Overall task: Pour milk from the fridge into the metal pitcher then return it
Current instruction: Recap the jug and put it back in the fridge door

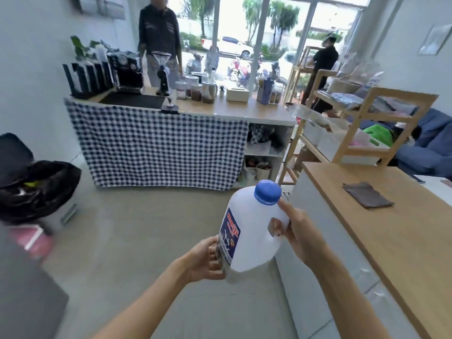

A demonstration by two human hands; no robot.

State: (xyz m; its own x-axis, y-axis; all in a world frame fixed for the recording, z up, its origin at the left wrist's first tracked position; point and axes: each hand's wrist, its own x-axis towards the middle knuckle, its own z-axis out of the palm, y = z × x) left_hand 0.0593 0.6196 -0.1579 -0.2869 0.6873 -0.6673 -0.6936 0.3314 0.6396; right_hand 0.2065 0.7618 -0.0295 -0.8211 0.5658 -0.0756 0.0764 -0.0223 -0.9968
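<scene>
White plastic, blue cap (267, 192): the jug (247, 231) hangs tilted in the air above the floor, left of the wooden counter (401, 231). I see my right hand (299, 232) gripping its handle, fingers curled through the opening, the forefinger laid up against the neck just below the cap. My left hand (208, 259) cups the lower labelled side, fingers curled onto the label (228, 237) near the base.

- Milk jug (254, 231): translucent white plastic, blue screw cap (267, 192) on, red-and-blue label facing left, tilted slightly, held above the floor.
</scene>
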